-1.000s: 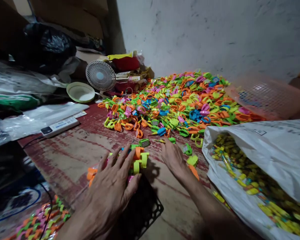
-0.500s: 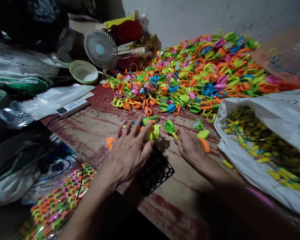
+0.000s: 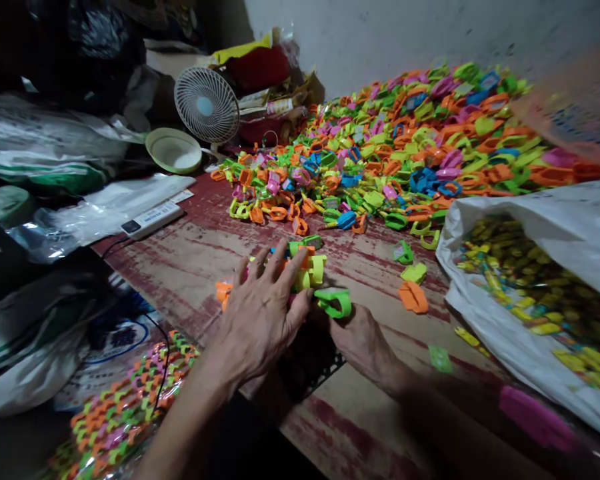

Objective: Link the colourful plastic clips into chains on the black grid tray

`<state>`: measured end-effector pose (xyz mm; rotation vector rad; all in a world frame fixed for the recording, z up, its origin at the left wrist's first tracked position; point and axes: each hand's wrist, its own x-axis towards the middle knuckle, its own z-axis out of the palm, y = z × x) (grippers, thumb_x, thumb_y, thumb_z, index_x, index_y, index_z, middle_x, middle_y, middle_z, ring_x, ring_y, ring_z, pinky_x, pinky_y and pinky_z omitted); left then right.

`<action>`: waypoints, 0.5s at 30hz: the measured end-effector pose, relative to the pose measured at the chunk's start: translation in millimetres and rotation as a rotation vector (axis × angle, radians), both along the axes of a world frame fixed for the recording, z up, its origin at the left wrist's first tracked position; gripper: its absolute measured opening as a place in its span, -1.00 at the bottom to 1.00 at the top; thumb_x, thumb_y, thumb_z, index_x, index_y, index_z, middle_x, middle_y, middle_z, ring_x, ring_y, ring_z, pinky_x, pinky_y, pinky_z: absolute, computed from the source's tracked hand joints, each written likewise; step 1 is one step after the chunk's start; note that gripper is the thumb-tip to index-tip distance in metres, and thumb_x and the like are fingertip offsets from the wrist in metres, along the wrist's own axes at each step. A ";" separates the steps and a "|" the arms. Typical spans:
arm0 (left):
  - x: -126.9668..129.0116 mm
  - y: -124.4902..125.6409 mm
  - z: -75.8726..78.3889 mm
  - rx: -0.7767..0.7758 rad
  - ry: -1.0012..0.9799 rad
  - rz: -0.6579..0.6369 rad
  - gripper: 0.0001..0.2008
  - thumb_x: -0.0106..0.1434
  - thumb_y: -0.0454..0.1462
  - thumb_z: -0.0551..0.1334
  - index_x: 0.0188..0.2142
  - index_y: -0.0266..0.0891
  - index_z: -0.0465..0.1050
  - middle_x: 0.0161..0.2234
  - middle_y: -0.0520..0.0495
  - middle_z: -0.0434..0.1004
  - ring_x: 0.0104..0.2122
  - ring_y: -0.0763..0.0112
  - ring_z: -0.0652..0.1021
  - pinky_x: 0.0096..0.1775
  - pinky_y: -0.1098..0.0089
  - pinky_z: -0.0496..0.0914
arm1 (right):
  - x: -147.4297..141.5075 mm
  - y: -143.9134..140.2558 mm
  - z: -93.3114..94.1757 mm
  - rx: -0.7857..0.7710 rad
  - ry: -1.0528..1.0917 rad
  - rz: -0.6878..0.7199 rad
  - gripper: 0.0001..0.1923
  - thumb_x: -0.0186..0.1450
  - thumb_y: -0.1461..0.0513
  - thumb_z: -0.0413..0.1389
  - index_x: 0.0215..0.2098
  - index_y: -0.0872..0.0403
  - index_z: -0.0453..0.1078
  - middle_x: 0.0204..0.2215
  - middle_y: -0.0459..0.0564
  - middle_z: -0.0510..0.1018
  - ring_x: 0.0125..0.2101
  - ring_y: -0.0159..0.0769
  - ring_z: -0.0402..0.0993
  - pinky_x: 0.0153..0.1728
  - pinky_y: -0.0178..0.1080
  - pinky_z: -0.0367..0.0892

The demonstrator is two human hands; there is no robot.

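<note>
My left hand lies with its fingers spread over a cluster of toy watches in yellow, orange and green, set on a black holed tray. Part of the cluster and tray is hidden beneath it. Just right of my left thumb, my right hand is closed on a green toy watch, held over the tray. Beside it on the table lie a loose orange toy watch, a yellow one and a green one.
A large heap of toy watches covers the back of the table. At the right stands an open white sack of small yellow pieces. A fan, a bowl and a power strip are at the left.
My right hand has brought the green toy watch down and left, close to my left thumb and over the tray. My left hand stays spread on the cluster. The view has shifted slightly.
</note>
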<state>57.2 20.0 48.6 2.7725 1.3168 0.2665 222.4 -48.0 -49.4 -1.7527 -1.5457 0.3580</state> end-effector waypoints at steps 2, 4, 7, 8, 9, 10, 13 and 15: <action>0.3 -1.1 1.0 -0.016 0.006 0.009 -0.42 0.45 -0.09 -0.02 0.42 -0.05 -0.02 0.44 -0.13 -0.06 0.40 0.00 0.08 0.34 -0.12 0.01 | -2.5 0.3 3.7 -0.007 -0.021 0.011 -0.80 0.22 0.28 0.03 -0.42 0.03 0.51 -0.56 -0.02 0.58 -0.58 -0.28 0.48 -0.56 -0.33 0.28; -0.2 -1.8 1.5 -0.034 0.007 0.016 -0.41 0.45 -0.09 -0.03 0.42 -0.02 -0.04 0.45 -0.10 -0.07 0.41 0.03 0.06 0.35 -0.11 0.00 | -4.7 0.2 7.1 0.033 -0.043 0.044 -0.78 0.20 0.30 0.01 -0.37 0.03 0.52 -0.50 -0.01 0.60 -0.52 -0.26 0.50 -0.46 -0.30 0.34; -2.4 -1.9 1.4 -0.064 0.004 0.012 -0.43 0.46 -0.08 -0.08 0.42 0.01 -0.04 0.45 -0.07 -0.07 0.41 0.06 0.04 0.35 -0.13 0.00 | -6.6 1.4 7.5 0.052 -0.004 0.077 -0.76 0.25 0.28 0.01 -0.31 0.04 0.54 -0.43 0.01 0.63 -0.49 -0.27 0.51 -0.43 -0.29 0.34; -3.2 -1.8 1.3 -0.073 0.001 0.007 -0.44 0.46 -0.08 -0.10 0.42 0.01 -0.04 0.45 -0.06 -0.07 0.41 0.07 0.03 0.35 -0.14 0.00 | -6.9 2.0 6.5 0.043 0.004 0.082 -0.77 0.26 0.28 0.02 -0.29 0.04 0.55 -0.41 0.01 0.64 -0.48 -0.27 0.51 -0.43 -0.30 0.33; -3.9 -1.6 1.3 -0.074 -0.007 -0.001 -0.44 0.47 -0.07 -0.13 0.42 0.01 -0.04 0.45 -0.07 -0.07 0.42 0.07 0.03 0.35 -0.14 -0.01 | -7.0 2.5 5.3 0.035 0.002 0.086 -0.77 0.27 0.28 0.03 -0.26 0.04 0.55 -0.39 0.01 0.64 -0.47 -0.27 0.51 -0.43 -0.30 0.33; -4.2 -1.3 1.4 -0.066 -0.018 -0.013 -0.43 0.47 -0.04 -0.15 0.42 0.01 -0.05 0.45 -0.09 -0.06 0.42 0.07 0.03 0.35 -0.14 0.00 | -7.1 3.0 4.2 0.026 -0.007 0.099 -0.76 0.27 0.29 0.04 -0.24 0.03 0.55 -0.38 0.02 0.64 -0.45 -0.26 0.53 -0.42 -0.30 0.34; -3.5 -0.3 2.8 -0.029 -0.020 -0.059 -0.38 0.43 0.11 -0.09 0.41 0.10 -0.02 0.44 -0.16 -0.02 0.40 -0.03 0.06 0.32 -0.18 0.05 | -9.3 4.5 4.4 0.010 -0.030 0.186 -0.68 0.28 0.35 -0.02 -0.16 0.02 0.54 -0.31 0.04 0.64 -0.35 -0.22 0.56 -0.34 -0.29 0.40; -1.9 0.1 4.0 -0.019 0.011 -0.067 -0.39 0.40 0.13 -0.01 0.39 0.18 0.03 0.43 -0.18 -0.01 0.39 -0.13 0.10 0.29 -0.22 0.09 | -12.6 5.7 7.4 0.032 -0.047 0.211 -0.62 0.29 0.37 -0.06 -0.11 0.00 0.53 -0.25 0.07 0.64 -0.27 -0.19 0.58 -0.23 -0.26 0.44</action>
